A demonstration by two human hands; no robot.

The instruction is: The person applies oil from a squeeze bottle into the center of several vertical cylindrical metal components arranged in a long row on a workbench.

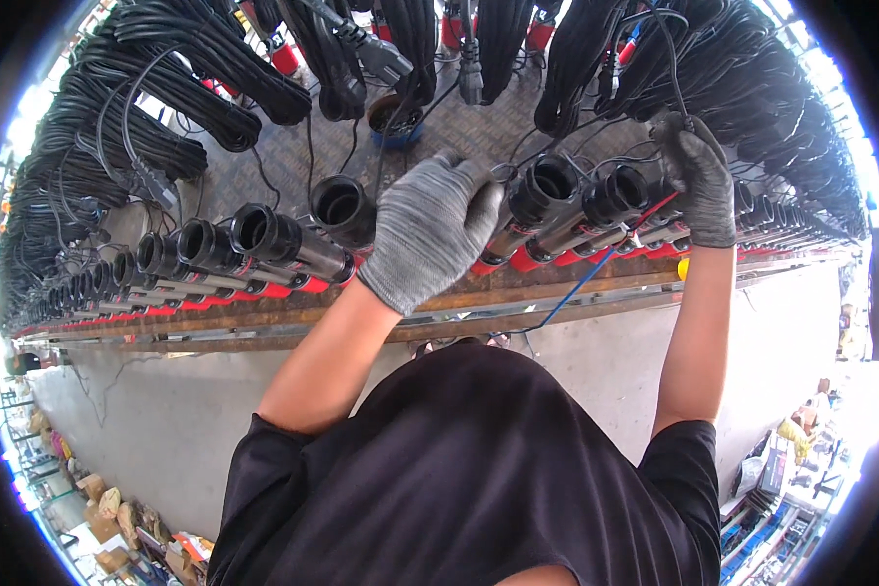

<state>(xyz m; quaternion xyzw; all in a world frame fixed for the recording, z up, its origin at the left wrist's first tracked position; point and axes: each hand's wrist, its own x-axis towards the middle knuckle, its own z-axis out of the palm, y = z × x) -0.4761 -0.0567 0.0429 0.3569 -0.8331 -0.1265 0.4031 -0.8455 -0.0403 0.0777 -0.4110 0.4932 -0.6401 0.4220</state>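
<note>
My left hand [432, 234], in a grey knit glove, is over the row of metal cylinders with black open collars. Its fingers curl downward, and whatever they hold is hidden beneath them. Just left of it stands a black collar [342, 203]; to its right is another black collar [545, 186]. Farther right, my right hand [698, 181], gloved alike, has its fingers closed round a black cable [676, 73] that runs upward. Below that hand, a red wire [657, 207] and a blue wire [576, 291] stretch toward the bench edge.
Bundles of coiled black cable [200, 54] with plugs [386, 61] line the far side. A blue bowl [400, 140] of small dark pieces sits on the patterned bench top [264, 161]. More cylinders [166, 256] run along the rusty bench edge [283, 327]. Boxes [103, 518] lie at lower left.
</note>
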